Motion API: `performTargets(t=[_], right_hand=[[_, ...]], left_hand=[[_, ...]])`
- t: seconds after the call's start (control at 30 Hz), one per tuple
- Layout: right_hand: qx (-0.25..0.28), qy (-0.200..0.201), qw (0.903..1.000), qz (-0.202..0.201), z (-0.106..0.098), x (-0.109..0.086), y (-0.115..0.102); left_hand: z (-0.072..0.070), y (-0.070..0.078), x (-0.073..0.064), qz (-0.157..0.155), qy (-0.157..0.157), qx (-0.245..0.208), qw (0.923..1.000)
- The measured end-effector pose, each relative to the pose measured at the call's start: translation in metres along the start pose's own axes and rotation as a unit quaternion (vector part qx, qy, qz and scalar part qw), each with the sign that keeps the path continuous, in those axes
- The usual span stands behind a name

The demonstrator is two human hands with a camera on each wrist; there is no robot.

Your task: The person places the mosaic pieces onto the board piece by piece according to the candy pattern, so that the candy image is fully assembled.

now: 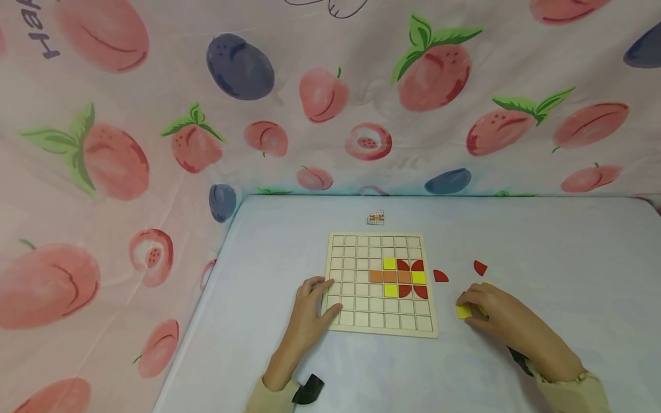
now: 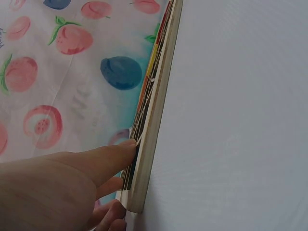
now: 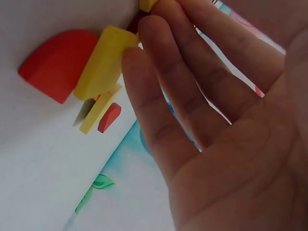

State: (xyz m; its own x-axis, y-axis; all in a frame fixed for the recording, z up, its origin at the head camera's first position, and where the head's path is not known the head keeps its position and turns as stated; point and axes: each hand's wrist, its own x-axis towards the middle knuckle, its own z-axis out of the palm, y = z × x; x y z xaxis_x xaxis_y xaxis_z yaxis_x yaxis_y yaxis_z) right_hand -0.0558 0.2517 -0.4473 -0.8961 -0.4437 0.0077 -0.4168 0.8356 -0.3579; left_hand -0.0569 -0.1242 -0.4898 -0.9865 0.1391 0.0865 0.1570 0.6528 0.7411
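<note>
A pale wooden grid board [image 1: 356, 321] lies on the table. Orange squares [image 1: 389, 276], yellow squares [image 1: 391, 291] and red quarter-circle tiles [image 1: 420, 292] fill some cells on its right side. My left hand [image 1: 308, 312] rests at the board's left edge, thumb [image 2: 118, 151] and fingertips touching the frame. Right of the board, my right hand [image 1: 490, 307] pinches a yellow square tile [image 1: 463, 311] between thumb and fingertips. Another yellow tile [image 3: 105, 62] and a red tile [image 3: 57, 62] lie by its fingers in the right wrist view; the palm partly hides pieces in the head view.
Two loose red quarter-circle tiles, one nearer the board [image 1: 440, 276] and one farther right [image 1: 480, 268], lie on the white table [image 1: 568, 258]. A small printed pattern card [image 1: 375, 217] lies behind the board. Fruit-print cloth [image 1: 320, 149] hangs at the back and left.
</note>
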Motion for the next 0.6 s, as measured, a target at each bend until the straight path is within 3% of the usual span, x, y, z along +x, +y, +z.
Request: performTargets(t=[0.27,0.47,0.6], right_hand=[[-0.003,0.042,0.9991,0.003,0.001,0.003,-0.005],[0.008,0.005,0.9991,0.041,-0.001,0.01,-0.01],[0.02,-0.011,0.9989,0.04,-0.002,0.015,-0.017]], left_hand=[[0.0,0.0,-0.001,-0.004,-0.002,-0.003,1.0],[-0.001,0.0,0.0,0.003,0.005,0.003,1.0],[-0.001,0.001,-0.001,0.007,0.005,0.005,0.9999]])
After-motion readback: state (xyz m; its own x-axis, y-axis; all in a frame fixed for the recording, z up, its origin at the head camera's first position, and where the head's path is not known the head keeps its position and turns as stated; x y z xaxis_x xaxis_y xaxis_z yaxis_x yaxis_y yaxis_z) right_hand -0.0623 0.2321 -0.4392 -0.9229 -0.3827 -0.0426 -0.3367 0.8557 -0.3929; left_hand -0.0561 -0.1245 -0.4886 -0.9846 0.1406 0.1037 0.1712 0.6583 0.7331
